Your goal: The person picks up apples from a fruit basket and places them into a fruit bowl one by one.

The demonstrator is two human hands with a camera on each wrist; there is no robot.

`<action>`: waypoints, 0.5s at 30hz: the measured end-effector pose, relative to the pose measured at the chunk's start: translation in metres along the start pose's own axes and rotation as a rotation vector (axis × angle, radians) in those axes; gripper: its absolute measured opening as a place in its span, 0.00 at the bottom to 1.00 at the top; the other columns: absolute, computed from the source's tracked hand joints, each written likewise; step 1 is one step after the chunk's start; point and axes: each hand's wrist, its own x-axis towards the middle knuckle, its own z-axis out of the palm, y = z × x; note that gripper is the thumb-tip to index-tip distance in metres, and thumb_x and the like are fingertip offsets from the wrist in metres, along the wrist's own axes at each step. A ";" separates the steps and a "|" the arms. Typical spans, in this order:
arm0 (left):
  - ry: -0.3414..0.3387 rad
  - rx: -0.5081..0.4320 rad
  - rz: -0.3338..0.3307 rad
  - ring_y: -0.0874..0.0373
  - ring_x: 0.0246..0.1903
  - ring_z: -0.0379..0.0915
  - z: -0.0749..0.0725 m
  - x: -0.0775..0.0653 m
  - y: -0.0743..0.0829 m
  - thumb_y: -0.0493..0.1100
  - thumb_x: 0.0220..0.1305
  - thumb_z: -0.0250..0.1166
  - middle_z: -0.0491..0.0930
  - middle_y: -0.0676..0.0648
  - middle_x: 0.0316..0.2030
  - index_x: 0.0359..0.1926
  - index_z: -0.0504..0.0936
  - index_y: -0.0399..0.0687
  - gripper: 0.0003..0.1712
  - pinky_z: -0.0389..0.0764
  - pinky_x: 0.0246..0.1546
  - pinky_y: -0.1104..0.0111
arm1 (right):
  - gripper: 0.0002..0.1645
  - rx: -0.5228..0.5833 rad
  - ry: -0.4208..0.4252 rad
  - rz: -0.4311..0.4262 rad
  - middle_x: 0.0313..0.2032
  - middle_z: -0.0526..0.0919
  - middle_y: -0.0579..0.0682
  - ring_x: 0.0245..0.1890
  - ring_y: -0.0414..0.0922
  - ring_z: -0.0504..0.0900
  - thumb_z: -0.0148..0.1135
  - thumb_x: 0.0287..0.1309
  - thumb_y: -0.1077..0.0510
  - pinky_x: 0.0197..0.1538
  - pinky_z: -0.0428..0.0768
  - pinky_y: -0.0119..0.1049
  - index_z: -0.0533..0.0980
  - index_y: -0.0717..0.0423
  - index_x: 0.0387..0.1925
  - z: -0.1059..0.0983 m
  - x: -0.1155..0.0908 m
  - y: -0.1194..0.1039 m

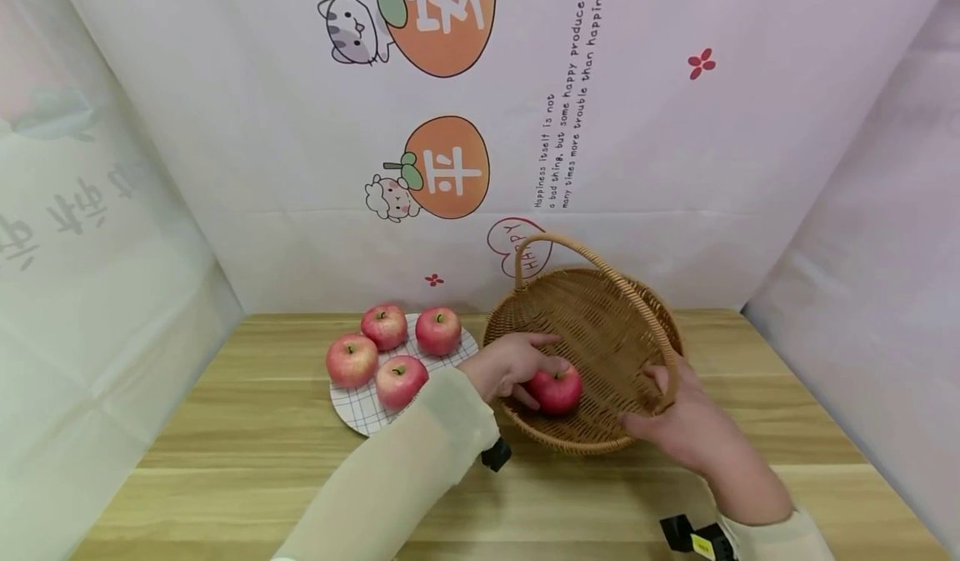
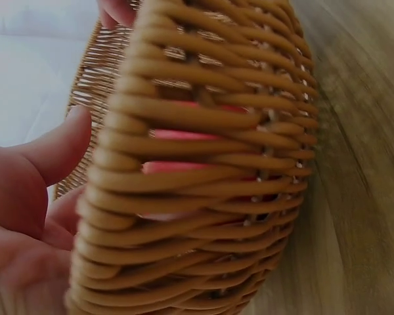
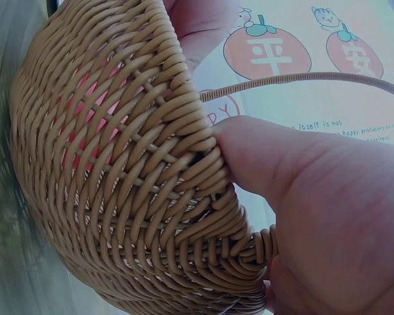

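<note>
A round wicker basket (image 1: 592,311) with an arched handle stands tilted on the table, its inside facing away from the wall. A red apple (image 1: 557,393) lies low inside it. My left hand (image 1: 517,365) reaches over the left rim, with finger and thumb around this apple. One further finger stretches out above it. My right hand (image 1: 693,419) grips the basket's right side beside the handle's foot, with its thumb (image 3: 249,154) at the rim. Seen through the weave in both wrist views is the apple's red skin.
Left of the basket is a white checked plate (image 1: 351,407) with several apples (image 1: 400,382) on it. Wooden tabletop (image 1: 247,428) stretches around both. A printed white cloth (image 1: 637,152) hangs behind, with pale cloth on both sides.
</note>
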 end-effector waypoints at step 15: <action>-0.084 0.122 0.008 0.50 0.40 0.78 0.003 0.003 -0.010 0.35 0.63 0.69 0.78 0.48 0.49 0.62 0.80 0.48 0.26 0.85 0.31 0.55 | 0.52 -0.063 -0.006 -0.041 0.72 0.42 0.74 0.60 0.79 0.61 0.74 0.52 0.42 0.50 0.73 0.68 0.63 0.72 0.65 0.000 0.000 -0.001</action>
